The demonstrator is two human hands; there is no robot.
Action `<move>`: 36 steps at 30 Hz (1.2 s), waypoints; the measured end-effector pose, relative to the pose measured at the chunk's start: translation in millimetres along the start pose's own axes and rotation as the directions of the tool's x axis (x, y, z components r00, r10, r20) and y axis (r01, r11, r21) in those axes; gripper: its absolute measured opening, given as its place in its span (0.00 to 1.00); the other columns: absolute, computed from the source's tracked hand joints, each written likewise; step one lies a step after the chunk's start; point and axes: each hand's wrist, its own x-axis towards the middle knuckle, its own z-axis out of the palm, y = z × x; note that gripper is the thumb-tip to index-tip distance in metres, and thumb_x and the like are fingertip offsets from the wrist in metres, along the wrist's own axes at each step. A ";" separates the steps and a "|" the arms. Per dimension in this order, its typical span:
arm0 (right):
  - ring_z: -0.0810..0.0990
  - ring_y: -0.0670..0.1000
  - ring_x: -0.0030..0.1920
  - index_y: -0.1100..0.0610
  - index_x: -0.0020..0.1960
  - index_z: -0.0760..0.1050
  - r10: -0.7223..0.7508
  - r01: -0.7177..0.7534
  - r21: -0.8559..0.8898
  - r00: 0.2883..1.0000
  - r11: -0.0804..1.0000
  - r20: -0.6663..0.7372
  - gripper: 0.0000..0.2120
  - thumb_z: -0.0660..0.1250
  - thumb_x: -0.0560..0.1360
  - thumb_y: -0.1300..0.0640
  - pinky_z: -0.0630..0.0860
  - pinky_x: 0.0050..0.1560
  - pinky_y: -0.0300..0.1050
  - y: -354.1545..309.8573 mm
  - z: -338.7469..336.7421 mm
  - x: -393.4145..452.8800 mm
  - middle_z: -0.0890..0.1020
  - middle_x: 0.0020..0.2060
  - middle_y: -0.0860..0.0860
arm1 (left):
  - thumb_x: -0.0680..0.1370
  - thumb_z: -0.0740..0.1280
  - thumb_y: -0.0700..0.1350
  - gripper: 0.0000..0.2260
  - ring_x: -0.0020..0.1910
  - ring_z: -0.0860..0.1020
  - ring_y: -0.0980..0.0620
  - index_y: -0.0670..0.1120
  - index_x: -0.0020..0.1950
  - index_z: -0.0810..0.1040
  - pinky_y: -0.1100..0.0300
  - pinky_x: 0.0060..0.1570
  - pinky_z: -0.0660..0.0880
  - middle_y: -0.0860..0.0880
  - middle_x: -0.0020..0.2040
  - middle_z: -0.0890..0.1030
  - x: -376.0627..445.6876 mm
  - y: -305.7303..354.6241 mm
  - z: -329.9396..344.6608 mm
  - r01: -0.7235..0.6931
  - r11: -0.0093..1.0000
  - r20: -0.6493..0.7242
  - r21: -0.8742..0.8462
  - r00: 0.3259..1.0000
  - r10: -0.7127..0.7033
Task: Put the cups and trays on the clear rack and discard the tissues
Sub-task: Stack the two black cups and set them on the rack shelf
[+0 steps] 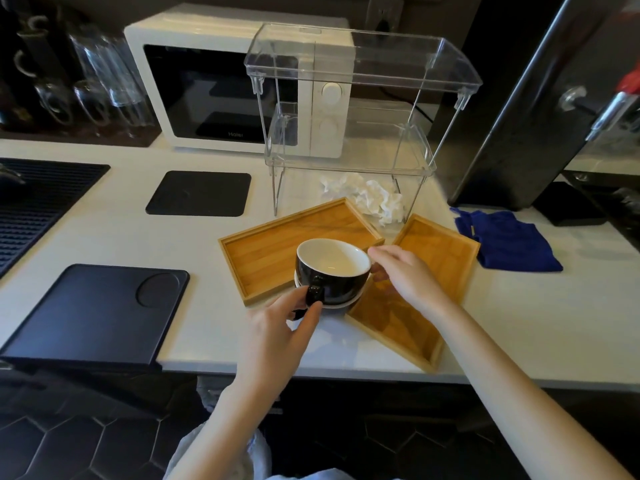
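Note:
A black cup point(341, 282) with a white inside sits stacked in another cup, whose white rim point(337, 303) shows just beneath it. My left hand point(285, 323) pinches the top cup's handle. My right hand point(407, 275) touches the cup's right side with its fingers. Two wooden trays lie on the counter: one point(273, 247) behind the cups, one point(436, 258) angled to the right under my right hand. Crumpled white tissues point(367, 195) lie under the clear two-tier rack point(349, 157), which stands empty behind the trays.
A white microwave point(207, 84) stands behind the rack. A blue cloth point(505, 242) lies to the right, near a dark appliance point(519, 133). Black mats point(199, 194) point(93, 310) lie on the left of the white counter. Glasses point(104, 74) stand at the back left.

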 end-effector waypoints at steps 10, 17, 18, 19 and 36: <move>0.74 0.47 0.59 0.51 0.64 0.70 0.079 -0.101 0.306 0.993 0.947 0.082 0.21 0.56 0.76 0.42 0.71 0.57 0.43 18.2 15.0 -0.8 0.77 0.57 0.46 | 0.67 0.66 0.64 0.20 0.50 0.75 0.64 0.58 0.56 0.75 0.70 0.46 0.70 0.63 0.49 0.77 9.5 -18.4 -11.2 0.150 0.986 0.186 -0.068 0.973 -0.135; 0.73 0.52 0.61 0.49 0.66 0.68 0.173 -0.230 0.401 0.970 0.887 0.174 0.24 0.56 0.75 0.39 0.74 0.60 0.52 17.6 23.2 0.0 0.74 0.62 0.50 | 0.54 0.60 0.76 0.30 0.52 0.75 0.56 0.64 0.52 0.69 0.54 0.53 0.70 0.57 0.51 0.77 29.2 -44.0 -0.8 0.702 0.614 0.567 -0.360 0.688 -0.454; 0.73 0.52 0.61 0.48 0.65 0.68 0.182 -0.236 0.406 0.969 0.883 0.167 0.23 0.56 0.75 0.39 0.75 0.59 0.52 17.0 23.4 0.2 0.74 0.62 0.50 | 0.58 0.61 0.74 0.27 0.52 0.76 0.55 0.63 0.51 0.70 0.53 0.51 0.71 0.56 0.50 0.80 33.5 -45.7 -0.8 0.723 0.592 0.583 -0.357 0.668 -0.464; 0.73 0.53 0.61 0.48 0.64 0.69 0.190 -0.241 0.418 0.969 0.876 0.161 0.21 0.56 0.75 0.40 0.75 0.58 0.52 16.4 23.5 0.0 0.74 0.61 0.51 | 0.60 0.62 0.73 0.24 0.53 0.77 0.53 0.63 0.50 0.72 0.54 0.50 0.72 0.56 0.47 0.83 37.6 -46.8 -1.2 0.732 0.583 0.599 -0.352 0.655 -0.460; 0.83 0.47 0.48 0.46 0.50 0.78 0.097 -0.081 0.538 0.995 0.839 -0.002 0.10 0.59 0.76 0.46 0.79 0.43 0.40 -21.5 3.0 -7.7 0.84 0.47 0.48 | 0.54 0.65 0.69 0.24 0.48 0.81 0.49 0.57 0.42 0.78 0.55 0.39 0.80 0.49 0.46 0.84 96.4 -17.6 -13.2 0.634 0.703 0.577 -0.321 0.720 -0.386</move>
